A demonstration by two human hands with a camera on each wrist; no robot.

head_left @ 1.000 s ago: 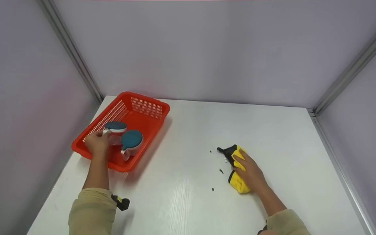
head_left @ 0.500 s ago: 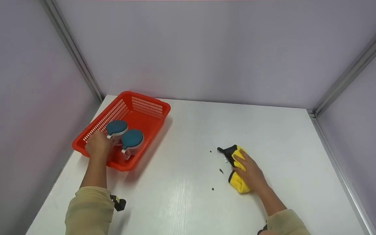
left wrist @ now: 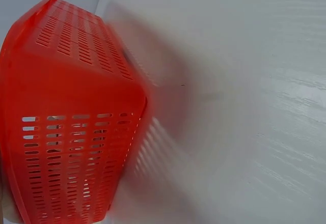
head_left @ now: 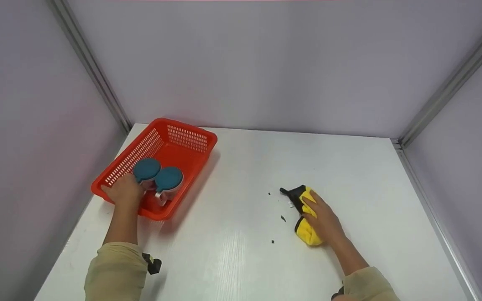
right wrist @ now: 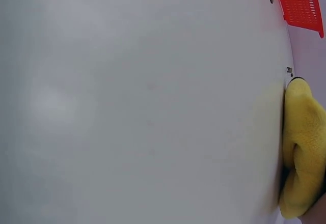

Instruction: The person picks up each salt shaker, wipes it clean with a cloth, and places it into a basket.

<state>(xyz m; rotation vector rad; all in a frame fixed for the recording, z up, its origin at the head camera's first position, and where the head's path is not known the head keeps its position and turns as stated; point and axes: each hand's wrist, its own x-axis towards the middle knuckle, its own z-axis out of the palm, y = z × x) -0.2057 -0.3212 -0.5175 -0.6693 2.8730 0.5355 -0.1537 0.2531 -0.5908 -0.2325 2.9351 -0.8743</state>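
My left hand (head_left: pixel 124 190) reaches into the near left end of the red plastic basket (head_left: pixel 186 156), right beside a clear-bodied seasoning jar with a round teal lid (head_left: pixel 147 168). Its fingertips are hidden on the jar's handle side, so I cannot tell whether they still hold it. A second jar with a teal lid (head_left: pixel 169 178) and a clear handle stands close on the right. My right hand (head_left: pixel 324 221) grips a bunched yellow cloth with black edging (head_left: pixel 308 234) on the white table. In the right wrist view the folded yellow cloth (right wrist: pixel 305 137) shows at the right edge.
Small dark scraps (head_left: pixel 283 218) lie on the white table (head_left: pixel 232 167) left of the cloth. Pale wall panels (head_left: pixel 241 62) stand behind and at both sides. The basket's slotted outer wall (left wrist: pixel 71 147) fills the left of the left wrist view.
The left jar, held at its handle and tilted a second ago, now stands upright beside the other. My left hand has sunk lower in the basket. My right hand and the cloth have barely moved.
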